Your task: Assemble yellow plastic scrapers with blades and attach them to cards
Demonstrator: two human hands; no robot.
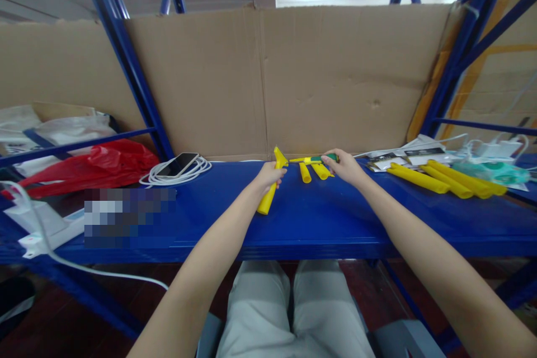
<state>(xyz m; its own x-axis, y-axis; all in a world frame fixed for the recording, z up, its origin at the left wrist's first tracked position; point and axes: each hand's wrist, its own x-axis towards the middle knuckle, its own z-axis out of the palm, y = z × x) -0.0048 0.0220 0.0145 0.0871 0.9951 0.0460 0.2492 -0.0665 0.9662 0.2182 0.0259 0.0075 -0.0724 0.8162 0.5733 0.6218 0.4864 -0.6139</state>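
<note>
My left hand (269, 177) is closed around a yellow plastic scraper-like handle (265, 201), held tilted over the blue shelf with its flared head upward. A screwdriver with a green and yellow grip (314, 160) lies in my right hand (343, 166), fingers closed on it. Its shaft points left at the flared head; whether the tip touches is too small to tell. Just below the screwdriver, two more yellow handles, one on the left (305, 174) and one on the right (320, 171), rest on the shelf (331, 218).
Several yellow tubular handles (423, 179) lie at the right, beside small packets (384, 161) and a teal plastic bag (489, 172). On the left are a phone (179, 164) on a coiled white cable (205, 165), a red bag (100, 165) and a power strip (54, 238). Cardboard (201, 84) stands behind.
</note>
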